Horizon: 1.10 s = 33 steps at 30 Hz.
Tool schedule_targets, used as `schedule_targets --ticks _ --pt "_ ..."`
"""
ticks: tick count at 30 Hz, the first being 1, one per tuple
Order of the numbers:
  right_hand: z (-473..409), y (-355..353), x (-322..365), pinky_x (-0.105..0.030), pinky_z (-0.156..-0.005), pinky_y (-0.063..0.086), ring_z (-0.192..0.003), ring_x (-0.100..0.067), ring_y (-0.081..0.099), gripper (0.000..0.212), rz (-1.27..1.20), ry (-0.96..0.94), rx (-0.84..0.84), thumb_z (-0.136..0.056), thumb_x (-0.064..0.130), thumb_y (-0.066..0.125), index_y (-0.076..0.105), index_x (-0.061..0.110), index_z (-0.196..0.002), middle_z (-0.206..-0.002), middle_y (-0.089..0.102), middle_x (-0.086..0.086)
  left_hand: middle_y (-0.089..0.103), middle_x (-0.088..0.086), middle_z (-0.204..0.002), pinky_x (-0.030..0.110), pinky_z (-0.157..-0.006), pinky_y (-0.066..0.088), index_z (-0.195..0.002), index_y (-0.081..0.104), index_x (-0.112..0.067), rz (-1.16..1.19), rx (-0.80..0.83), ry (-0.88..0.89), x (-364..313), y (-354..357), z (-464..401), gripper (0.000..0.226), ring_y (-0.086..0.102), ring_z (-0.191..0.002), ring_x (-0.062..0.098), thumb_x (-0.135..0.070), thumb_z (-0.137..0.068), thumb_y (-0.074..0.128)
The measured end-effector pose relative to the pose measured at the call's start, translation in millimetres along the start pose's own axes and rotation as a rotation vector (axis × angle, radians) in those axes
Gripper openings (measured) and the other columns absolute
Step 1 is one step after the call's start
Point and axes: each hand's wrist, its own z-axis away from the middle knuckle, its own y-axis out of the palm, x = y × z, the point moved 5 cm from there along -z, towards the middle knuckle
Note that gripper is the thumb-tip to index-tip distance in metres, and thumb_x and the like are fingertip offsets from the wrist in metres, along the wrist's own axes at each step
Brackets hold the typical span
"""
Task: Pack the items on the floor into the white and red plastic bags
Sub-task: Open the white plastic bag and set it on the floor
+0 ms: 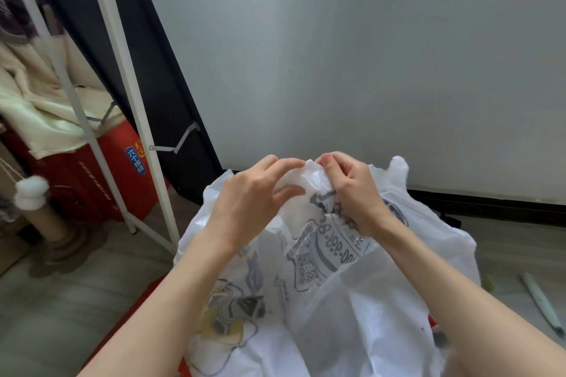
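Observation:
A large white plastic bag (367,300) with grey print fills the lower middle of the head view, held up in front of me. My right hand (352,190) grips a bunched handle at the bag's top, fingers curled round the plastic. My left hand (248,202) is just left of it, its fingertips pinching the same bunch of plastic. A second handle (398,168) sticks up free behind the right hand. A strip of red plastic (134,318), perhaps the red bag, shows under my left forearm. What the white bag holds is hidden.
A white metal rack (134,119) stands at the left with a red box (122,168) and cream cloth (39,107) behind it. A cat scratching post (52,220) is at the far left. A pale stick (542,303) lies on the grey floor at the right, below a plain wall.

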Motion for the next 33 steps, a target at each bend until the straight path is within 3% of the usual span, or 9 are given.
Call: schedule_targets --ticks 3,7,10,13,17,21,27,30,33 --pt "3 -6 -1 -0.021 -0.067 0.045 -0.072 -0.009 0.056 0.015 0.203 -0.136 0.003 -0.087 0.03 0.058 0.061 0.016 -0.083 -0.08 0.058 0.004 0.062 0.0 -0.072 0.033 -0.047 0.051 -0.093 0.069 -0.015 0.068 -0.055 -0.049 12 -3 2 0.034 0.057 -0.053 0.019 -0.042 -0.083 0.052" --pt "14 -4 -6 -0.021 -0.078 0.047 -0.091 -0.008 0.056 0.058 0.561 -0.253 0.129 -0.07 0.062 0.054 0.062 0.017 -0.106 -0.106 0.056 0.006 0.065 0.003 -0.076 0.038 -0.059 0.051 -0.088 0.07 -0.008 0.184 -0.096 -0.169 27 -9 4 0.034 0.061 -0.064 0.02 -0.039 -0.082 0.056" --pt "8 -8 -15 -0.038 -0.075 0.049 -0.08 -0.021 0.06 0.028 0.626 -0.269 0.057 -0.081 0.037 0.059 0.067 0.01 -0.087 -0.096 0.062 -0.002 0.068 0.002 -0.08 0.039 -0.068 0.052 -0.088 0.071 -0.008 0.261 -0.093 -0.266 39 -13 8 0.029 0.064 -0.072 0.017 -0.035 -0.081 0.063" --pt "-1 -18 -19 -0.027 -0.066 0.036 -0.067 -0.008 0.049 0.009 0.489 -0.137 -0.009 -0.086 0.009 0.059 0.066 0.006 -0.081 -0.073 0.057 0.003 0.069 -0.003 -0.08 0.043 -0.07 0.054 -0.086 0.071 -0.014 0.298 -0.056 -0.374 49 -12 13 0.028 0.065 -0.077 0.014 -0.04 -0.082 0.061" --pt "-9 -31 -14 -0.013 -0.054 0.033 -0.055 0.003 0.046 0.019 0.253 -0.054 -0.084 -0.09 0.007 0.051 0.06 0.016 -0.076 -0.061 0.049 0.012 0.068 -0.008 -0.078 0.042 -0.069 0.053 -0.085 0.069 -0.02 0.265 -0.007 -0.458 56 -10 14 0.033 0.064 -0.078 0.014 -0.047 -0.082 0.05" --pt "-10 -19 -13 -0.017 -0.06 0.037 -0.061 -0.001 0.045 0.02 0.142 -0.049 -0.101 -0.092 0.012 0.052 0.057 0.018 -0.073 -0.065 0.052 0.009 0.065 -0.004 -0.09 0.033 -0.069 0.047 -0.094 0.066 -0.019 0.036 0.01 -0.479 58 -12 13 0.023 0.061 -0.087 0.021 -0.036 -0.092 0.05" --pt "-11 -10 -11 -0.017 -0.06 0.039 -0.059 0.002 0.048 0.021 0.089 -0.042 -0.03 -0.09 0.016 0.057 0.058 0.02 -0.069 -0.064 0.056 0.011 0.055 0.0 -0.119 0.03 -0.074 0.053 -0.13 0.04 -0.029 0.038 0.153 -0.047 19 6 13 0.058 0.059 -0.089 0.012 -0.058 -0.081 0.046" --pt "-9 -3 -14 -0.014 -0.061 0.038 -0.062 0.001 0.051 0.01 0.25 -0.082 -0.027 -0.085 0.017 0.062 0.065 0.012 -0.077 -0.068 0.061 0.009 0.062 -0.004 -0.097 0.035 -0.053 0.055 -0.12 0.045 -0.035 -0.061 0.199 0.031 13 21 16 0.042 0.061 -0.068 0.015 -0.051 -0.081 0.043" --pt "-5 4 -22 -0.016 -0.068 0.034 -0.078 -0.012 0.054 0.02 0.476 -0.16 0.035 -0.081 0.021 0.068 0.065 0.006 -0.093 -0.086 0.066 -0.006 0.064 -0.006 -0.089 0.039 -0.052 0.053 -0.108 0.052 -0.037 -0.009 0.185 -0.063 33 25 20 0.025 0.062 -0.065 0.02 -0.034 -0.083 0.055"
